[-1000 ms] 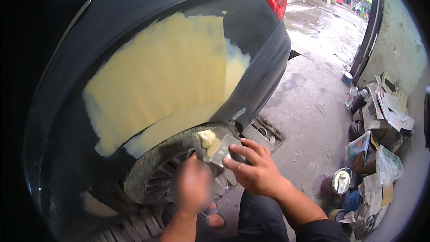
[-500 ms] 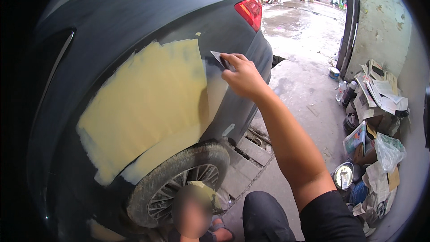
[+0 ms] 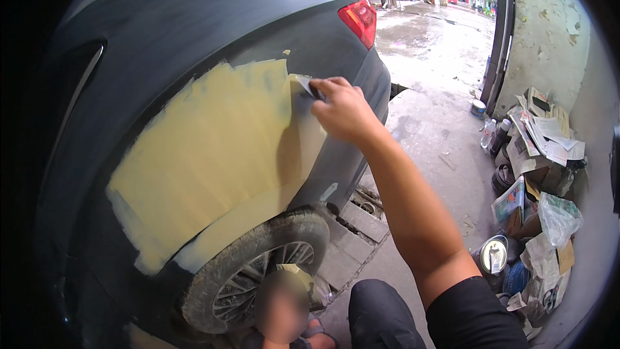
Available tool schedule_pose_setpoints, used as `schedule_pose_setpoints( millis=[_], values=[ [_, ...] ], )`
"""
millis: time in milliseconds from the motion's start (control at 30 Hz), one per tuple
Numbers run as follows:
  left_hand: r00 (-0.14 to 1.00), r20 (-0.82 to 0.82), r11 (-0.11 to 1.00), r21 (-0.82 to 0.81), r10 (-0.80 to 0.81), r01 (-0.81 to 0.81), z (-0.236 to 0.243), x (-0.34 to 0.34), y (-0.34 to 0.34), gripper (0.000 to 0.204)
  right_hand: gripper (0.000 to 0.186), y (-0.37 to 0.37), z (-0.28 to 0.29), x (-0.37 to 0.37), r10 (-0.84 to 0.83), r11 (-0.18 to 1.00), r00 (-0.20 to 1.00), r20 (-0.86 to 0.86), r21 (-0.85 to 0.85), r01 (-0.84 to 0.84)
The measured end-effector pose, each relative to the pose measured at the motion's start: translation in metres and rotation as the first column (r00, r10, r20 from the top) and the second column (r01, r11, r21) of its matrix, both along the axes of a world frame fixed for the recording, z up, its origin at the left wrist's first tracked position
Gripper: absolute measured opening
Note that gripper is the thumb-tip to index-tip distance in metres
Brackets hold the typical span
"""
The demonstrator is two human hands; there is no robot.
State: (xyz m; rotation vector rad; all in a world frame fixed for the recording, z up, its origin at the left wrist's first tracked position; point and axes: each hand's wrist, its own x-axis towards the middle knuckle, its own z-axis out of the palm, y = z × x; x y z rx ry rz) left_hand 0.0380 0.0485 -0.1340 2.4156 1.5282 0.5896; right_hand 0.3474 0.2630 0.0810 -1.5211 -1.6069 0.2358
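As far as I can tell remotely, yellow body filler (image 3: 213, 148) covers most of the rear quarter panel (image 3: 318, 42); its right margin, greyish and patchy, looks unfinished. One putty spreader (image 3: 303, 83), pinched in the right hand (image 3: 343, 108), sits there. Left hand (image 3: 282, 309) blurred, grip unreadable, beside one filler-smeared plate (image 3: 299, 274). Beyond: one rear wheel (image 3: 255, 274), one taillight (image 3: 359, 22).

Dark grey car body (image 3: 194, 22) with a streaky, pale yellow patch (image 3: 213, 155); red tail light (image 3: 361, 21); black sleeve (image 3: 475, 317).
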Motion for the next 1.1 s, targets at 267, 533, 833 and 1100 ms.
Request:
schedule_pose_setpoints(
  millis=[267,533,833,1100],
  values=[
    [0.993,0.097,0.993,0.099,-0.074,0.064,0.002,0.007,0.002,0.032,0.056,-0.017,0.002,-0.035,0.041,0.999,0.999,0.001,0.036,-0.042],
    [0.984,0.078,0.955,0.267,-0.159,0.133,0.014,0.018,0.004,0.032,0.053,0.014,-0.001,0.009,0.011,1.0,0.995,-0.098,-0.01,-0.012],
    [0.304,0.861,0.778,-0.501,0.407,0.379,-0.076,-0.008,0.002,0.056,0.055,-0.01,-0.036,0.004,0.119,0.993,0.987,-0.104,0.03,-0.117],
    [0.035,0.81,0.688,-0.519,0.585,0.507,-0.062,0.001,-0.005,0.048,0.055,-0.006,-0.039,-0.022,0.016,1.0,0.994,-0.108,0.02,-0.014]
  ],
)
